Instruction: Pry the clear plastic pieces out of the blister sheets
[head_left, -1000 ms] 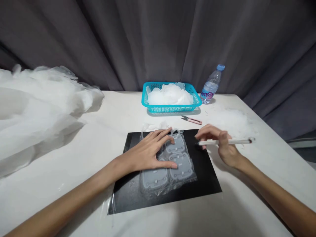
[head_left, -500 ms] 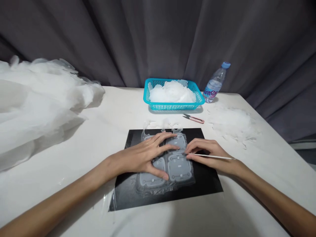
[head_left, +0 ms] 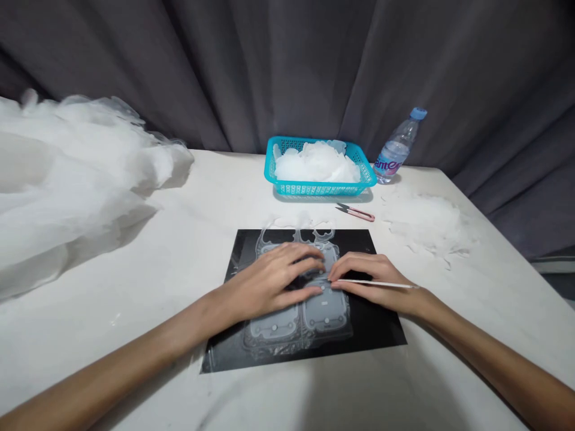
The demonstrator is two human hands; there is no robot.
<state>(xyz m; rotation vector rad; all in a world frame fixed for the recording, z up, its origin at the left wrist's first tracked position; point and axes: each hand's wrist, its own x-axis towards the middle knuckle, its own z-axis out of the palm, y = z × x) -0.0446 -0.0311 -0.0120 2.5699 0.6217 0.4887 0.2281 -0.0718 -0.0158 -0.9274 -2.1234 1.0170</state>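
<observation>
A clear plastic sheet [head_left: 326, 308] with several rounded-square moulded panels lies on a black mat [head_left: 377, 326]. Its far edge has cut-out openings and reaches past the mat. My left hand [head_left: 278, 278] rests across the sheet's left and middle panels, thumb apart from the bent fingers, holding nothing that I can see. Just to its right, my right hand [head_left: 371, 275] pinches a thin white stick [head_left: 381, 283]. The stick's tip is hidden by the fingertips, which are at the seam between the two right-hand panels.
Behind the mat lie pink-handled thread snips [head_left: 356, 212]. A blue basket [head_left: 323, 188] holds white translucent pieces, with a water bottle [head_left: 399, 146] beside it. Thin clear scraps [head_left: 431, 224] lie at right. A large heap of white film [head_left: 76, 191] fills the left side.
My left hand's fingers have drawn in and its thumb has moved up towards them. My right hand has shifted slightly left with the stick. The view has shifted a little.
</observation>
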